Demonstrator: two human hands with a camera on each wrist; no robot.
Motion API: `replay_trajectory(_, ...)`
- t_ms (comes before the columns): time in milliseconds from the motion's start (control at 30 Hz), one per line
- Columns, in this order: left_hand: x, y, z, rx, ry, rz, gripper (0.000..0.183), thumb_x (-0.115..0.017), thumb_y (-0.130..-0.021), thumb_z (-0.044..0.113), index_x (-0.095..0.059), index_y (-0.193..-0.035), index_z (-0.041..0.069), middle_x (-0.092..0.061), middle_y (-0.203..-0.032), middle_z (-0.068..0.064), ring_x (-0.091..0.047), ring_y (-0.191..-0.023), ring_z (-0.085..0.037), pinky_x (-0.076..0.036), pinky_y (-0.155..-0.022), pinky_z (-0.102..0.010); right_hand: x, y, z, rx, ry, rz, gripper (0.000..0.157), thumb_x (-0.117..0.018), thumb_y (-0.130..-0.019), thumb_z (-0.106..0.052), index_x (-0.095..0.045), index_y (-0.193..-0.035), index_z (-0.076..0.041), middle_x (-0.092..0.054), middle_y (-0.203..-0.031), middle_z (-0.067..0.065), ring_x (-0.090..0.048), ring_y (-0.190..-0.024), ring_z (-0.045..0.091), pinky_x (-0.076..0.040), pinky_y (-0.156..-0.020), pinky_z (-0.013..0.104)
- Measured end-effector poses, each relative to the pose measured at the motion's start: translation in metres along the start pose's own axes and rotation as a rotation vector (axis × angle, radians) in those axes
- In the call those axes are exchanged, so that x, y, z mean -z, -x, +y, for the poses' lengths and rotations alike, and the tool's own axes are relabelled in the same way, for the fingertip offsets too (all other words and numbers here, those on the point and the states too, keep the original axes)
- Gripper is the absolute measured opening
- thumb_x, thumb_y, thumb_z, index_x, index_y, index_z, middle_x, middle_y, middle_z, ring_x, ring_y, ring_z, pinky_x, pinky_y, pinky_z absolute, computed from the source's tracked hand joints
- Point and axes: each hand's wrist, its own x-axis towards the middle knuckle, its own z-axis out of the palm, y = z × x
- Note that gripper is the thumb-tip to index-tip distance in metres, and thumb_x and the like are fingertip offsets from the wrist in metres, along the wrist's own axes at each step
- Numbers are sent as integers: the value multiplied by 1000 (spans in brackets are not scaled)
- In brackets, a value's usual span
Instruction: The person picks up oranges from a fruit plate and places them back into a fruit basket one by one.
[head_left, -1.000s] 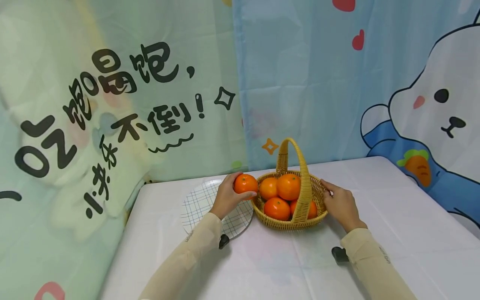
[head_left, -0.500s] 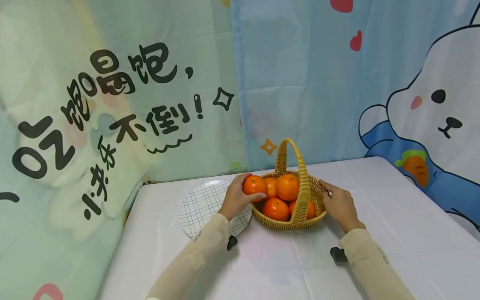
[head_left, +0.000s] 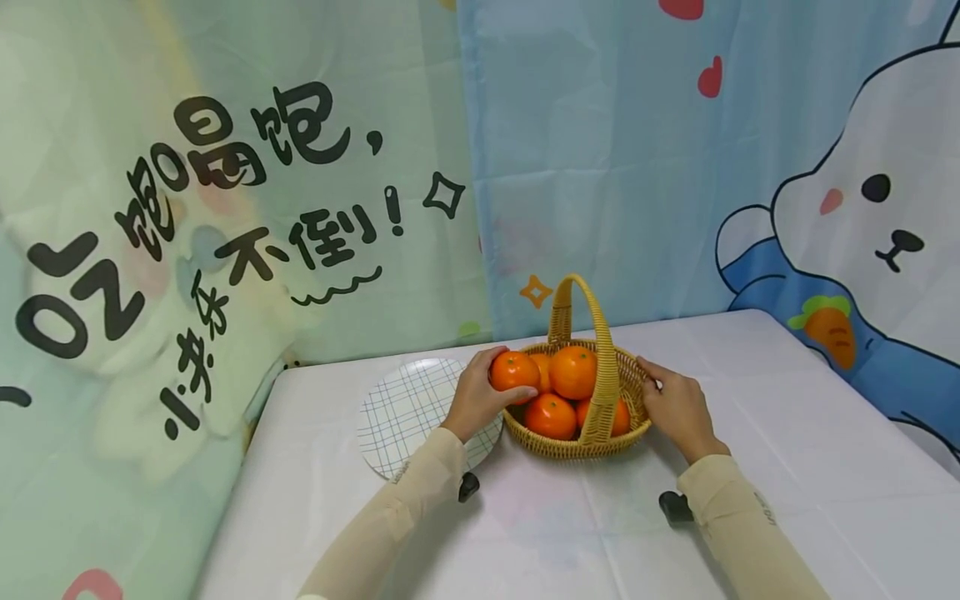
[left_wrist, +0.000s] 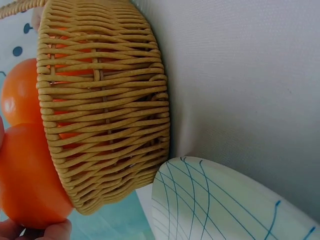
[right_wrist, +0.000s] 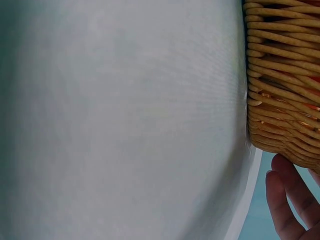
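Note:
My left hand (head_left: 480, 398) grips a mandarin orange (head_left: 513, 370) with thumb and fingers curved about its sides, over the left rim of the wicker basket (head_left: 577, 448). In the left wrist view that mandarin (left_wrist: 30, 175) overlaps the basket rim, fingertips at its far end. Several more mandarins (head_left: 551, 417) lie inside the basket, one partly behind the held fruit. At the right rim, my right hand (head_left: 681, 410) pinches the basket's edge. The right wrist view shows its fingers (right_wrist: 295, 192) against the woven side (right_wrist: 285, 100).
A round white plate with a blue grid (head_left: 408, 412) lies left of the basket, partly under my left forearm. The basket's tall arched handle (head_left: 602, 358) rises over the fruit. Behind the white-covered table (head_left: 570, 533) hangs a printed curtain (head_left: 585, 150).
My left hand has carried the mandarin a short way right, from above the plate's edge to over the basket's left rim. The right hand keeps its hold on the basket.

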Motion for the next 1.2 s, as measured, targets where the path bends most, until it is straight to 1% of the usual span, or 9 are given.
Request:
replay_trajectory(100, -1, 1, -1, -2, 2, -7, 77, -83, -78, 37, -48, -141, 10, -51, -137, -5, -55, -114, -22, -51, -92, -36, 0, 0, -1, -6, 5, -3, 45, -45, -97, -7, -49, -141, 0, -53, -128, 33, -44, -57, 22, -34, -48, 31)
replay_trajectory(200, -2, 1, -2, -4, -3, -18, 76, -82, -79, 37, -48, -141, 11, -51, -136, -5, -55, -113, -22, -51, -91, -36, 0, 0, -1, -12, 6, -7, 45, -45, -97, -8, -49, -141, 0, -52, -129, 33, -44, -60, 23, -33, -49, 31)
replay_trajectory(500, -3, 3, -5, -19, -18, -29, 77, -82, -78, 39, -48, -141, 10, -52, -135, -7, -55, -114, -23, -51, -92, -37, 0, 0, -2, -2, -4, -5, 45, -44, -97, -8, -50, -140, 0, -54, -126, 34, -37, -53, 20, -33, -47, 31)
replay_trajectory(600, -2, 3, -5, -17, -18, -41, 79, -83, -77, 40, -48, -141, 11, -51, -136, -6, -54, -115, -22, -50, -92, -36, -1, 0, -1, -3, -6, -4, 45, -44, -97, -8, -49, -141, -1, -63, -107, 32, -36, -49, 19, -33, -44, 30)
replay_trajectory(667, -2, 3, -6, -19, -17, -45, 80, -83, -77, 40, -47, -142, 10, -51, -136, -6, -54, -115, -22, -50, -92, -36, 0, 1, -1, -6, -8, -2, 45, -44, -97, -9, -49, -141, -2, -64, -92, 30, -34, -46, 18, -32, -42, 29)
replay_trajectory(700, -1, 3, -6, -18, -13, -49, 80, -84, -76, 39, -47, -142, 10, -51, -136, -6, -54, -115, -22, -50, -93, -36, 0, 1, -1, -8, -9, -1, 45, -44, -97, -9, -49, -141, -2, -64, -92, 29, -34, -46, 18, -32, -42, 29)
replay_trajectory(900, 4, 6, -9, -6, 36, -66, 82, -84, -76, 38, -46, -142, 9, -49, -137, -6, -51, -122, -21, -46, -100, -35, -2, 0, -2, -10, -10, -1, 45, -44, -98, -9, -49, -141, -2, -63, -107, 33, -36, -48, 18, -33, -43, 29)
replay_trajectory(967, 6, 7, -11, -5, 46, -70, 83, -84, -76, 38, -45, -143, 8, -49, -138, -6, -49, -125, -21, -43, -104, -36, -2, 0, -2, -12, -10, -3, 45, -44, -98, -9, -49, -142, -2, -63, -99, 32, -36, -47, 18, -33, -43, 29)
replay_trajectory(1200, 16, 10, -12, 9, 22, -68, 85, -84, -76, 39, -44, -144, 7, -47, -142, -5, -44, -132, -20, -36, -109, -36, -2, -1, 0, -32, 5, -10, 45, -44, -98, -9, -48, -142, -2, -58, -120, 34, -41, -56, 22, -35, -48, 31)
